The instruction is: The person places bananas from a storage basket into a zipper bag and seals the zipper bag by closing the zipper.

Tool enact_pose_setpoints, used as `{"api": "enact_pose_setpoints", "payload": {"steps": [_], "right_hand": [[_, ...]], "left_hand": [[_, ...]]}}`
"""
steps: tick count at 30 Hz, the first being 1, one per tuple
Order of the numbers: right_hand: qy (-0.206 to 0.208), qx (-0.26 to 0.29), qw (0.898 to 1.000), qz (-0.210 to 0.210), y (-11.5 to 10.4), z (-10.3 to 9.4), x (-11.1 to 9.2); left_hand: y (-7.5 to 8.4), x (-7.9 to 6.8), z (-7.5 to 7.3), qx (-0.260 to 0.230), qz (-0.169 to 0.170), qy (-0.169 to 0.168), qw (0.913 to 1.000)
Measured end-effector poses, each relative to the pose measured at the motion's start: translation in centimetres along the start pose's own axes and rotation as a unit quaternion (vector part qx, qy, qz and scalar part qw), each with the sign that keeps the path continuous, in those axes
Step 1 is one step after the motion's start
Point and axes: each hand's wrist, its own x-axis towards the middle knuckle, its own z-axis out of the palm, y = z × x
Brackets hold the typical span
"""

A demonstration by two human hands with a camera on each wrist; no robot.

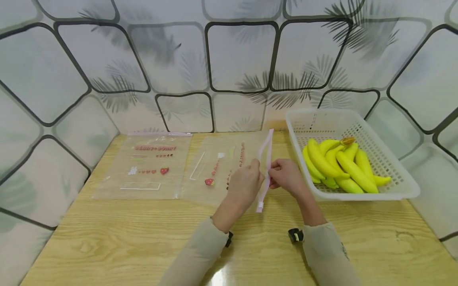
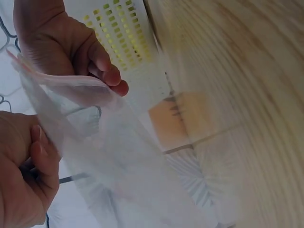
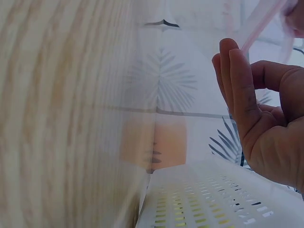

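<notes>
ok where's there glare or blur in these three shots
Head view: mostly crisp, white glare on the pale yellow wood-grain table near the bottom edge; left wrist view: the translucent pink-zipped plastic bag looks hazy; right wrist view: the table's grain looks smeared, the bare right hand sharper.

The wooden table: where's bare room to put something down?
Free on the table: front left, between the left bag and left sleeve; front right, between the basket and right sleeve. Crowded: the middle, where the left hand and right hand hold the right bag beside the basket.
</notes>
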Motion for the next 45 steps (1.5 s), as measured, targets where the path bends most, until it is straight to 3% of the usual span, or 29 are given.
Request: {"api": "enact_pose_setpoints", "payload": {"steps": [5, 11, 26, 32, 45], "right_hand": [[-0.001, 0.000, 1.000, -0.003, 0.1, -0.1, 0.0], [-0.001, 0.012, 1.000, -0.005, 0.3, -0.3, 0.0], [0.003, -0.011, 1.000, -0.019, 0.1, -0.6, 0.0], [-0.003, -0.023, 1.000, -0.014, 0.3, -0.2, 0.1], [-0.019, -0.038, 0.999, -0.017, 0.6, 0.4, 0.4]], "left_hand": [[0.2, 0.0, 0.0, 0.042, 0.035, 0.065, 0.9963], [0.5, 0.0, 0.1, 0.060, 0.078, 0.091, 0.9909], [0.9, 0.3, -0.6, 0.048, 0.108, 0.051, 0.9916], [0.8, 0.3, -0.9, 0.036, 0.092, 0.027, 0.9947], [0.9, 0.5, -1.4, 0.043, 0.086, 0.011, 0.9953]]}}
